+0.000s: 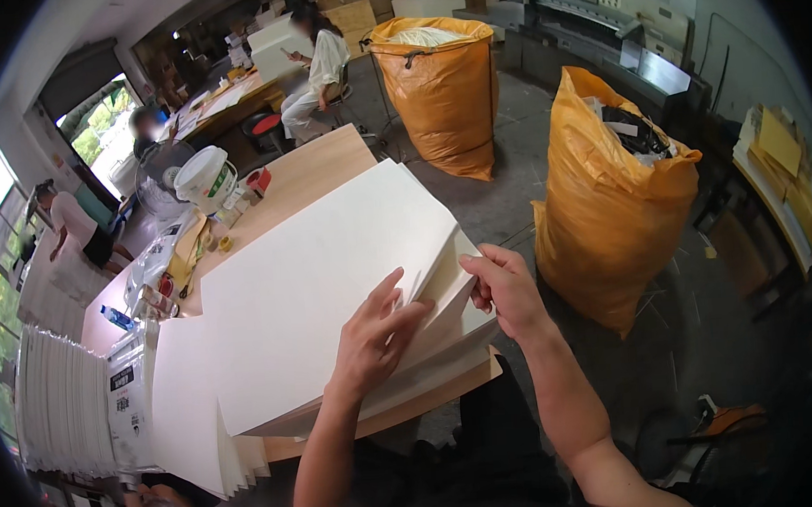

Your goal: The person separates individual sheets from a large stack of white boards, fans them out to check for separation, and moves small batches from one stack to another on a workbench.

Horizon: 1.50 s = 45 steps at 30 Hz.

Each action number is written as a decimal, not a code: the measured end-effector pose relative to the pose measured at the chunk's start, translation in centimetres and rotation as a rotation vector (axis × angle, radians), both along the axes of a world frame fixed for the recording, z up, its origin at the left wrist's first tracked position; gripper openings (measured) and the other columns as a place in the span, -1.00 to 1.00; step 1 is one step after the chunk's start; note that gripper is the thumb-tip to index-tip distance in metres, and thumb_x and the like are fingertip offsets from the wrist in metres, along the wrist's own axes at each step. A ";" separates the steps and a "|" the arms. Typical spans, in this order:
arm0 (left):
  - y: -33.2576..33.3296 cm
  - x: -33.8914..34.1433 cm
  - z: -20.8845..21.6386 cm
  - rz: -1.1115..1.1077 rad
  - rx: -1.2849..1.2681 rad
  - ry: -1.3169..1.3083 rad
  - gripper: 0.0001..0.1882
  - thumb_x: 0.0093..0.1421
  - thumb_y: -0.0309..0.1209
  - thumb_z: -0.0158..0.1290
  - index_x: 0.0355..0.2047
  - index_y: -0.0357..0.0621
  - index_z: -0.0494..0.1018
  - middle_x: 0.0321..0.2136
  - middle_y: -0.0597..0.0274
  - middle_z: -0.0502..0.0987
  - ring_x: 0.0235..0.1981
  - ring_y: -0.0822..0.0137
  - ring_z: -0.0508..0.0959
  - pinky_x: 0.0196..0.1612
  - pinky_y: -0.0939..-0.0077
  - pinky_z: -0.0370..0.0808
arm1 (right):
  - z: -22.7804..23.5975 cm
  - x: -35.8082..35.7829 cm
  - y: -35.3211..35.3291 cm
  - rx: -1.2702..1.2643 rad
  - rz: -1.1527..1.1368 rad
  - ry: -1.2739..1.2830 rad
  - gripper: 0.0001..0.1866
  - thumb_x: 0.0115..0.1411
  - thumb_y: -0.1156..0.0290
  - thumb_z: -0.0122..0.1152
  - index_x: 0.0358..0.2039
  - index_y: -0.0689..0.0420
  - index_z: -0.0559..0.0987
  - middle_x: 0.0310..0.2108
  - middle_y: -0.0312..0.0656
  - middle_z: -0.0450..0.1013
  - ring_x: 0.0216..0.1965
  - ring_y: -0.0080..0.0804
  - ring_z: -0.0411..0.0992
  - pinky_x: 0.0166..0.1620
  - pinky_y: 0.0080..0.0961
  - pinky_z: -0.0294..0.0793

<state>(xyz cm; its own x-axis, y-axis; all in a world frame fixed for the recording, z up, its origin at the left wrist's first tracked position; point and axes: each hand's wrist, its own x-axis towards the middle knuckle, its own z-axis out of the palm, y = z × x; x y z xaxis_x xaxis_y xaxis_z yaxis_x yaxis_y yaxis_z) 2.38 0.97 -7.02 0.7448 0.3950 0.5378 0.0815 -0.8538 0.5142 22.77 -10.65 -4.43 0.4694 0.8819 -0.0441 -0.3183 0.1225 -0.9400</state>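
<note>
A stack of large white paper sheets (305, 278) lies on the wooden table in front of me. At its right corner several sheets bend up, and gaps show between them. My right hand (509, 295) pinches the corner of the sheets between thumb and fingers. My left hand (374, 339) is just left of it, fingers apart, against the raised edge of the upper sheets; it grips nothing that I can see. Another fanned pile of white sheets (184, 397) lies to the left, partly beneath the big stack.
Two orange sacks, a nearer one (608, 213) and a farther one (439, 103), stand right of the table (326, 161). A white bucket (204, 177), tape rolls and a blue-capped bottle (117, 318) sit toward the back left. A wrapped stack (62, 400) stands left. Several people are nearby.
</note>
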 end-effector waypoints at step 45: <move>-0.7 -0.1 0.9 -0.028 -0.054 -0.008 -0.53 0.04 -0.54 0.38 -0.03 0.14 0.64 0.32 0.00 0.38 0.12 -0.06 0.61 0.11 0.17 0.66 | -0.4 0.2 0.5 0.081 0.028 0.048 -0.56 0.41 0.24 0.18 -0.63 0.01 0.37 -0.67 -0.42 0.31 -0.65 -0.62 0.31 -0.57 -0.60 0.22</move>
<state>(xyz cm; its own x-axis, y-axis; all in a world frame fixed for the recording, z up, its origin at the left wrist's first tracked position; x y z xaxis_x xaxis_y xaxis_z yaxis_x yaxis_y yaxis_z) 2.24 0.26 -6.13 0.7517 0.4027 0.5222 0.0538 -0.8267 0.5601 22.98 -10.11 -4.85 0.4434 0.8963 0.0058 -0.3671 0.1875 -0.9111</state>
